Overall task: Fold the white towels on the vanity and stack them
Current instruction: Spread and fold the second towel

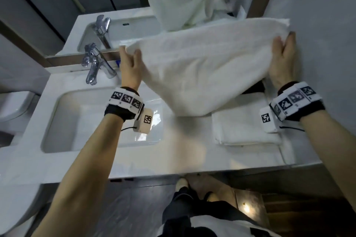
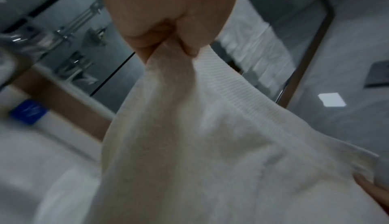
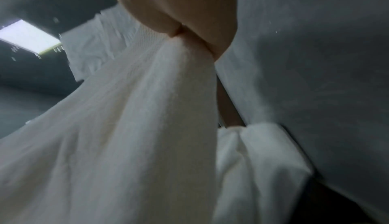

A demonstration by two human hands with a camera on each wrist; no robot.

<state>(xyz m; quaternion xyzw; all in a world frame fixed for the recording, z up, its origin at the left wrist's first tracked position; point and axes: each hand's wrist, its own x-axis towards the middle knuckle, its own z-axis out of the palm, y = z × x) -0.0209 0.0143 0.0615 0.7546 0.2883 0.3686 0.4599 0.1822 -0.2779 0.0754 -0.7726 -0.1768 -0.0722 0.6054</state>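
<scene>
Both hands pinch white towel point(image 1: 202, 67) over white vanity point(image 1: 173, 159); sink point(image 1: 81, 121) left, mirror point(image 1: 57, 5) behind.

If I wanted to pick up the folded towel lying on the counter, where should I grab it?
Probably the folded towel at its two short ends, one hand per side, fingers slid underneath. It lies flat in loose layers, so lifting both ends together should keep the fold.

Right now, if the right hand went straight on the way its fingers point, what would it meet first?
Apart from the towel the right hand grips, probably the grey side wall just beyond the fingertips; depth is hard to judge.
</scene>
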